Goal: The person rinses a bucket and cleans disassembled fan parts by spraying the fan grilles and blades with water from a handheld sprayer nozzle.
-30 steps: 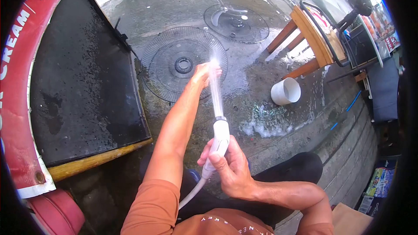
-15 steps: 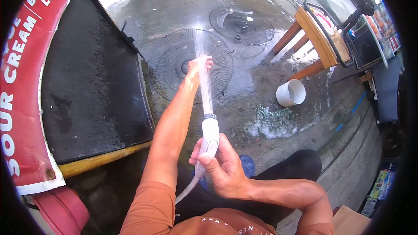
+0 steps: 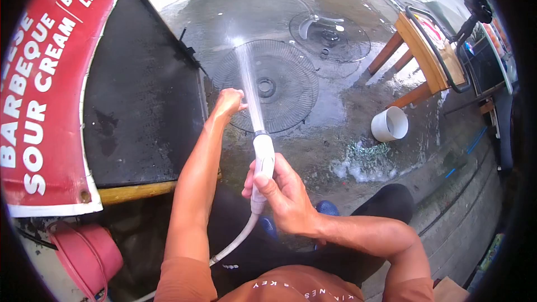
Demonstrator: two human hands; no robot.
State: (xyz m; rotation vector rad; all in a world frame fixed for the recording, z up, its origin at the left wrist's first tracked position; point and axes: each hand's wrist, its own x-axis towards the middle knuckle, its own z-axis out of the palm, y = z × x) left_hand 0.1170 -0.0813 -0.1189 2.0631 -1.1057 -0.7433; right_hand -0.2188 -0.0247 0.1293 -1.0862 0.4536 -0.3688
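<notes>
In my right hand [image 3: 282, 197] is a white shower sprayer [image 3: 264, 159], its head tilted away from me. A jet of water [image 3: 250, 81] leaves it and strikes near the far left rim of a round black fan grille [image 3: 291, 84] lying flat on the wet ground. Over the grille's left edge is my left hand [image 3: 229, 102], with no object visible in it. Its fingers are loosely bent and partly hidden, with a gap between the tips; contact with the grille cannot be made out. A pale hose [image 3: 238, 240] runs down from the sprayer handle.
Beyond lies a second fan grille [image 3: 333, 39] with fan parts on it. A white bucket [image 3: 390, 124] stands right, beside soapy foam [image 3: 363, 165]. A wooden table [image 3: 425, 50] is further right. On the left are a black panel [image 3: 140, 95], a red banner [image 3: 45, 84] and a pink bucket [image 3: 92, 260].
My left hand has moved left and nearer me, out of the water jet. The sprayer has swung slightly left, so the jet lands farther left on the grille. The view has shifted too.
</notes>
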